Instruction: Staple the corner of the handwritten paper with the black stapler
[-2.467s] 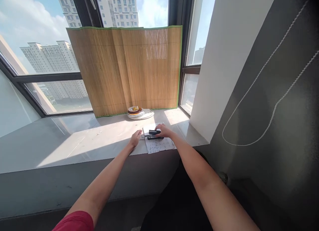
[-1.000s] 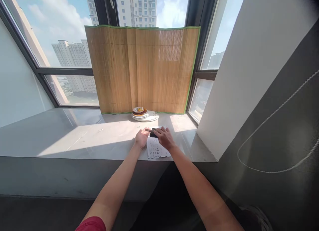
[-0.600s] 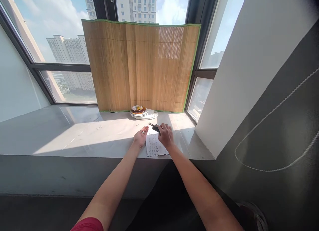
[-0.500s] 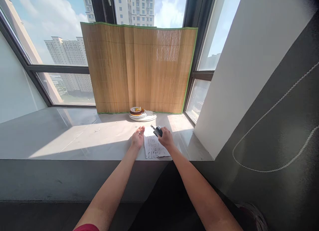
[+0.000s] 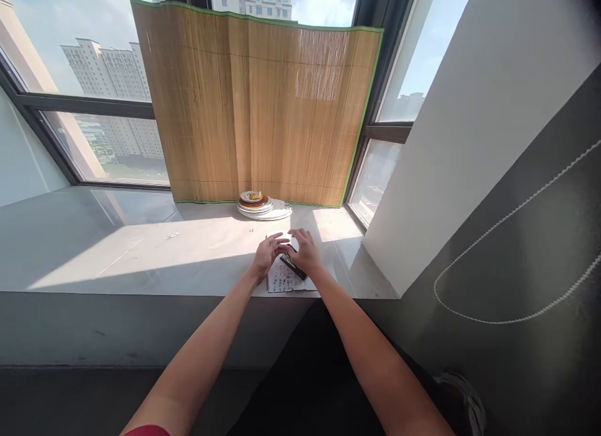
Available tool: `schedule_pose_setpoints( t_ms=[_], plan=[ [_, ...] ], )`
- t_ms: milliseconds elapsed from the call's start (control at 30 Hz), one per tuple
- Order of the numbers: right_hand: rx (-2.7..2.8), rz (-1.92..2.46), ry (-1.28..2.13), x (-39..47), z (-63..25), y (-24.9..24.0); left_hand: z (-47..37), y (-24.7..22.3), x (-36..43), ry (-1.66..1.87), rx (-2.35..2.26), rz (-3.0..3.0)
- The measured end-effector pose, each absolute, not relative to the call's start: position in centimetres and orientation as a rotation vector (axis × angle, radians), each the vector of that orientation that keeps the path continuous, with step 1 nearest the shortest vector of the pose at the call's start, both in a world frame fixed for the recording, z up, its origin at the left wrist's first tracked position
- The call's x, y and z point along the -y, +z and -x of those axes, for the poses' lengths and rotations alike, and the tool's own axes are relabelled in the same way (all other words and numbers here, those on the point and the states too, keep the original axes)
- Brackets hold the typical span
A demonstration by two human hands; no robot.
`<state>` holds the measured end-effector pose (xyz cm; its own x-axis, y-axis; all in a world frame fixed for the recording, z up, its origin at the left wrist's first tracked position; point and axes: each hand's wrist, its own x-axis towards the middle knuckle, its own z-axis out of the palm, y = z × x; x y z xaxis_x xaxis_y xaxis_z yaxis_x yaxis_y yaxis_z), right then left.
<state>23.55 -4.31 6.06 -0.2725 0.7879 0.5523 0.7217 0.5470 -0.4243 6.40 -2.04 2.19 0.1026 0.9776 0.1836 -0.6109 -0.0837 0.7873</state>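
A slim black tool that looks like a stapler (image 5: 294, 268) rests slantwise over a sheet of handwritten paper (image 5: 280, 282), beneath my right hand. My right hand (image 5: 305, 251) arches above it with the fingers apart, its thumb close to the tool's far end. From the left, my left hand (image 5: 267, 255) reaches in with bent fingers that meet near the right thumb. Something small may be between the left fingertips, too tiny to make out. The overlapping fingers hide part of the tool and the upper part of the paper.
A stack of plates (image 5: 265, 210) stands on the sill (image 5: 206, 235) behind my hands. Behind it a bamboo blind (image 5: 267, 110) leans against the windows. Small specks (image 5: 173, 236) lie to the left. A white wall (image 5: 413, 173) borders the right; a cord (image 5: 498, 224) hangs there.
My right hand has let the black tool down onto the paper and moved its fingers toward my left hand. My left hand has turned from palm-up to fingers pointing right. The view has tipped downward.
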Motion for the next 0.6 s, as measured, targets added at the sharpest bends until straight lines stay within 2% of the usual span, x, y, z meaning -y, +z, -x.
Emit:
schedule_pose_setpoints(
  t_ms=[133,300,600],
  plan=[
    [2.198,0.957,0.017,3.9,-22.7,6.8,-6.5,2.0,2.2,1.471,-0.572,-1.111],
    [2.234,0.909,0.058,3.3,-22.1,7.1,-6.1,2.5,3.2,1.489,-0.561,-1.092],
    [2.253,0.937,-0.127,3.6,-23.2,7.6,-6.6,3.4,2.6,1.449,-0.709,-1.134]
  ],
)
